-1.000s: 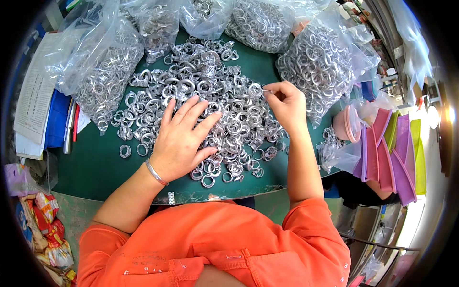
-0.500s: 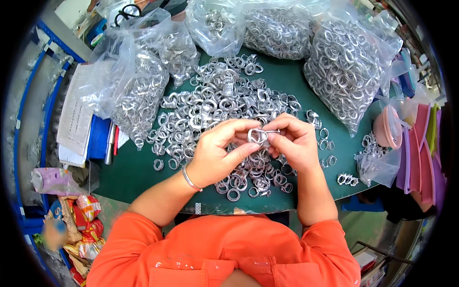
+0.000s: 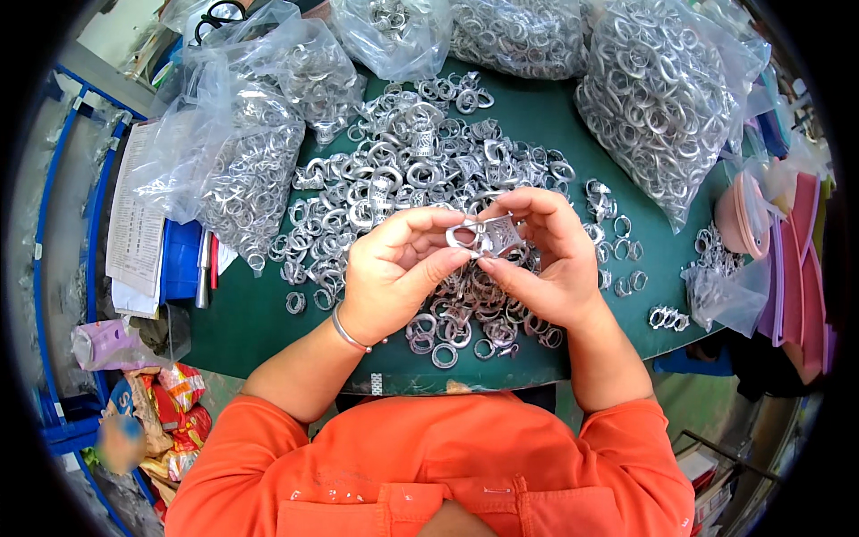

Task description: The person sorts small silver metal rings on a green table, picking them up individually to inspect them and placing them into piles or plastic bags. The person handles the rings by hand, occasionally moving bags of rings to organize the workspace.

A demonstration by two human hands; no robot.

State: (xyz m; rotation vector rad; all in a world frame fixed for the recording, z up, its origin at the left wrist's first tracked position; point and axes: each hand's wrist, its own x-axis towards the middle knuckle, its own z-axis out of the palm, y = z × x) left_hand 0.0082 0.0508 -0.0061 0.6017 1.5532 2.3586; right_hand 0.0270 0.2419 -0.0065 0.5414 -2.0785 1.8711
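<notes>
Above the pile of silver-coloured metal rings [image 3: 420, 170], both my hands meet with fingertips closed. My left hand [image 3: 389, 264] pinches a silver ring [image 3: 458, 235] between thumb and index finger. In my right hand [image 3: 559, 264], thumb and fingers grip a wider openwork ring [image 3: 505, 235]. The two rings touch or overlap, and I cannot tell whether they are joined. My fingertips hide part of each. Right of the pile, several smaller rings [image 3: 624, 249] lie in loose columns beside my right hand.
Clear plastic bags of rings [image 3: 658, 98] line the table's far side, with another bag [image 3: 250, 170] at the left. Papers [image 3: 134, 215] and a blue folder [image 3: 183, 259] sit at the left edge. A pink cup [image 3: 741, 215] and a small open bag [image 3: 725, 291] stand at right.
The wide openwork ring now shows in my right hand, its side turned up. My right fingers have spread wider around it. The whole view has shifted slightly.
</notes>
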